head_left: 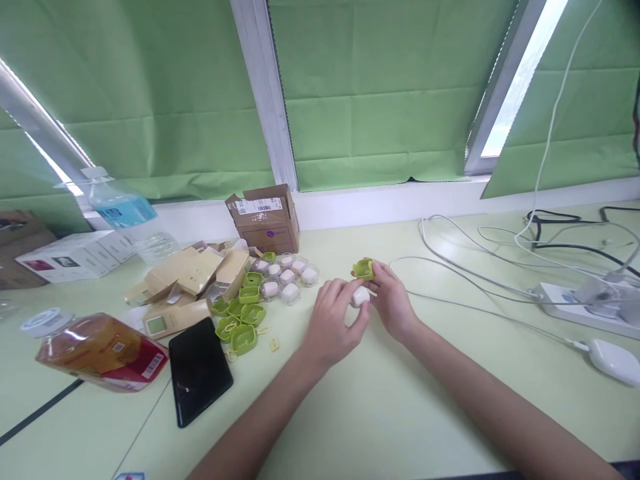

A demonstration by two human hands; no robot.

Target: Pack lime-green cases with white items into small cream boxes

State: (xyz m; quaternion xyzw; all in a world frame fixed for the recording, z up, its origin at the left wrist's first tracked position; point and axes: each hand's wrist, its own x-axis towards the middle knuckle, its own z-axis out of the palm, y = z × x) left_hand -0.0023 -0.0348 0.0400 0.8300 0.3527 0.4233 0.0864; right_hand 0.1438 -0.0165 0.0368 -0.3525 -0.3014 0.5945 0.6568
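My left hand pinches a small white rounded case between thumb and fingers over the pale green table. My right hand meets it from the right and holds a green silicone cover at its fingertips, just above the white case. Both hands are closed on their items at the middle of the table. To the left lie several more green covers and several white cases in clear wrappers.
A black phone lies flat at the left. Opened tan cartons and a brown cardboard box sit behind the covers. Two drink bottles and a white box are further left. White cables, a power strip and a white charger occupy the right.
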